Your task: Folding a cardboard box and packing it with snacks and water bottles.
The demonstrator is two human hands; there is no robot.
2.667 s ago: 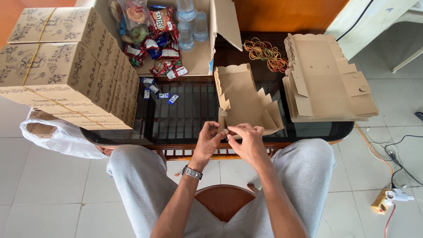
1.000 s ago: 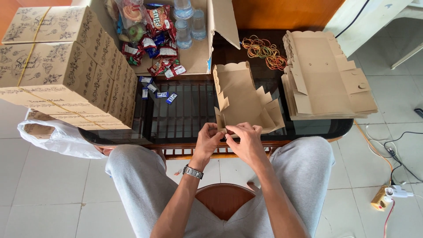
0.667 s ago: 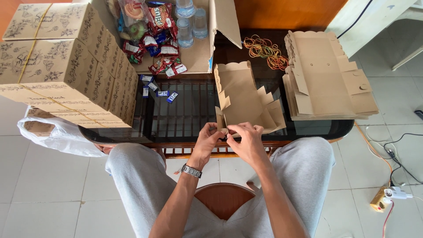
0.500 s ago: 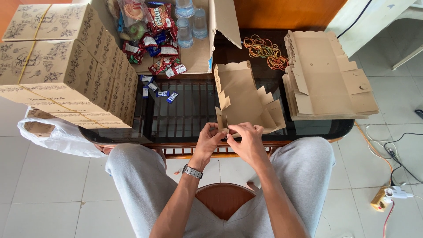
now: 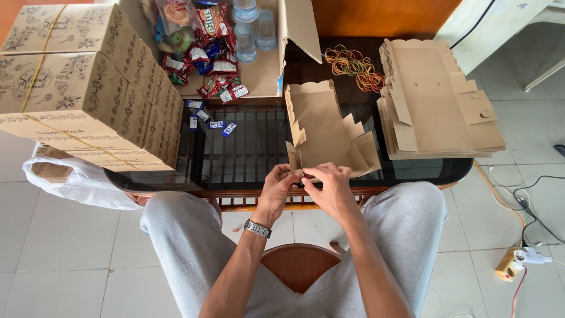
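Together, the left hand [image 5: 278, 187] and right hand [image 5: 331, 189] meet fingertip to fingertip, pinching the cardboard box blank [image 5: 325, 131]'s near edge.

Items I logged by colour: half-folded box [image 5: 326, 132], plain kraft brown, held at its near edge by my left hand [image 5: 276, 188] and right hand [image 5: 329, 189]. Stack of flat blanks [image 5: 438, 103], the same brown. Finished boxes [image 5: 82, 88], tan with a dark floral print, tied with yellow bands. Rubber bands [image 5: 352, 62], mixed orange, yellow and green. Table top [image 5: 247, 147], black glass. Snack packets [image 5: 212, 26], mostly red. Trousers [image 5: 188, 235], light grey. Plastic bag [image 5: 76, 182], white.
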